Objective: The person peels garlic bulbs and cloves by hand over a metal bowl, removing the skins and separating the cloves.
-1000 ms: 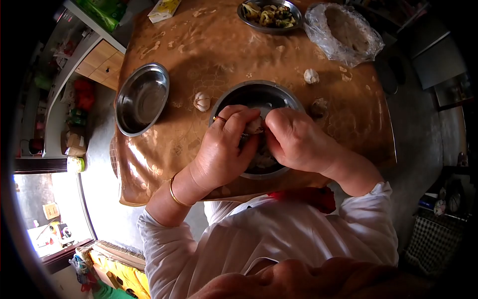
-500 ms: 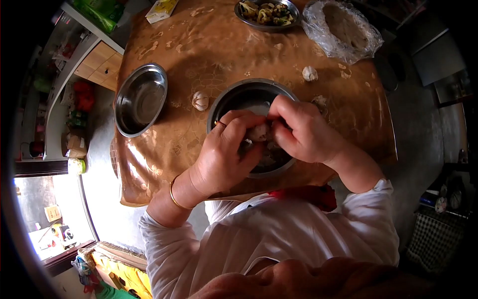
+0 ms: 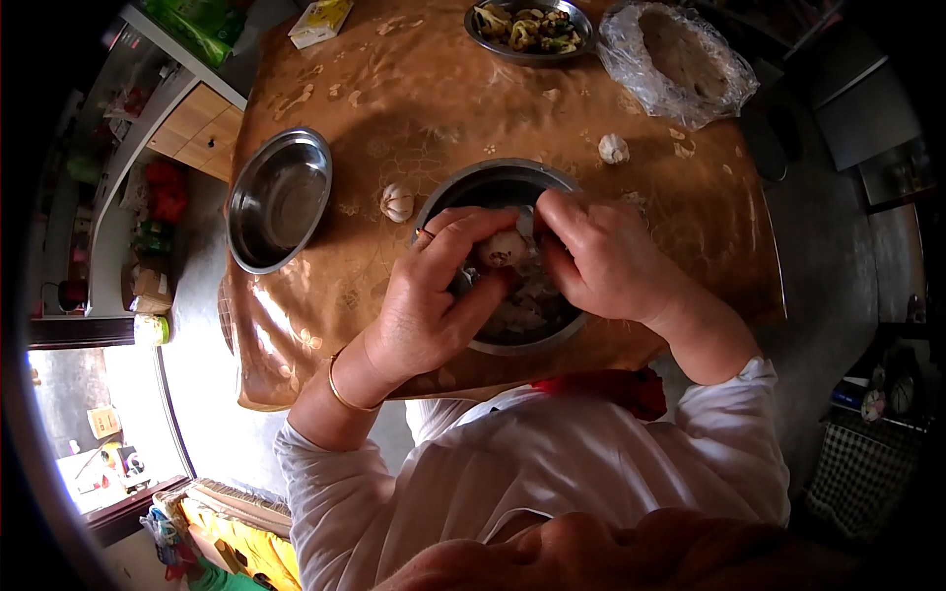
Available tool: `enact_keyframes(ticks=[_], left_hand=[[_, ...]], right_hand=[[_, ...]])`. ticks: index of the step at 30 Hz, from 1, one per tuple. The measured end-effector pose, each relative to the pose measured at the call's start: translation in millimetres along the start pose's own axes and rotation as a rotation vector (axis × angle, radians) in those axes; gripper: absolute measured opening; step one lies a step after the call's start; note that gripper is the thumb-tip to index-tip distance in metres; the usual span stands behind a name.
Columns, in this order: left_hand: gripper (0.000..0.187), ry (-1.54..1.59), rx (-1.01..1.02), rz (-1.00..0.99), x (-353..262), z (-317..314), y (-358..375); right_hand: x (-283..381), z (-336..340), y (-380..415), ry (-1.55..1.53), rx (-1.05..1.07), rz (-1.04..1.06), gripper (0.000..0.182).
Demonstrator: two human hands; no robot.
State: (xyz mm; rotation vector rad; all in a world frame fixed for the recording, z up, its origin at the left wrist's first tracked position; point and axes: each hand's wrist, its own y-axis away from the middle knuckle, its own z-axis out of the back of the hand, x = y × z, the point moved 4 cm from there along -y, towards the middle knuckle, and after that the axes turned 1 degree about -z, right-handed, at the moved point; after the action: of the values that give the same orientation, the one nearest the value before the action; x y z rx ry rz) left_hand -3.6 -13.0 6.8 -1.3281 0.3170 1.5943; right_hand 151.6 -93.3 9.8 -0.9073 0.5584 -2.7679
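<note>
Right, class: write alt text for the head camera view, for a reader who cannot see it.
Left hand and right hand hold a white garlic bulb over a round steel bowl of peelings on a shiny golden-brown tablecloth. An empty steel bowl and two more garlic bulbs lie nearby.

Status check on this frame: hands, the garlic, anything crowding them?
Left hand and right hand both pinch one garlic bulb. Held over steel bowl. Nothing in the way.
</note>
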Motion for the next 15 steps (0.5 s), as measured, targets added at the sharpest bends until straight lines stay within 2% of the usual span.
enact_keyframes(ticks=[1, 4, 7, 13, 15], left_hand=[[0.041, -0.035, -0.015, -0.031, -0.8, -0.3, -0.8], [0.038, 0.082, -0.067, 0.2, 9.2, -5.2, 5.4], [0.036, -0.026, -0.014, 0.199, 8.6, -5.2, 3.8], [0.037, -0.127, -0.015, 0.166, 7.6, -6.1, 5.1], [0.037, -0.161, -0.001, 0.154, 6.1, -5.4, 4.6]], right_hand=[[1.0, 1.7, -0.3, 0.041, 0.007, -0.005, 0.021], [1.6, 3.5, 0.2, -0.023, 0.019, -0.007, 0.02], [4.8, 1.0, -0.8, -0.192, -0.064, 0.061, 0.019], [7.1, -4.9, 4.5, -0.132, 0.021, 0.062, 0.023], [11.9, -3.8, 3.4, -0.082, -0.004, 0.138, 0.02]])
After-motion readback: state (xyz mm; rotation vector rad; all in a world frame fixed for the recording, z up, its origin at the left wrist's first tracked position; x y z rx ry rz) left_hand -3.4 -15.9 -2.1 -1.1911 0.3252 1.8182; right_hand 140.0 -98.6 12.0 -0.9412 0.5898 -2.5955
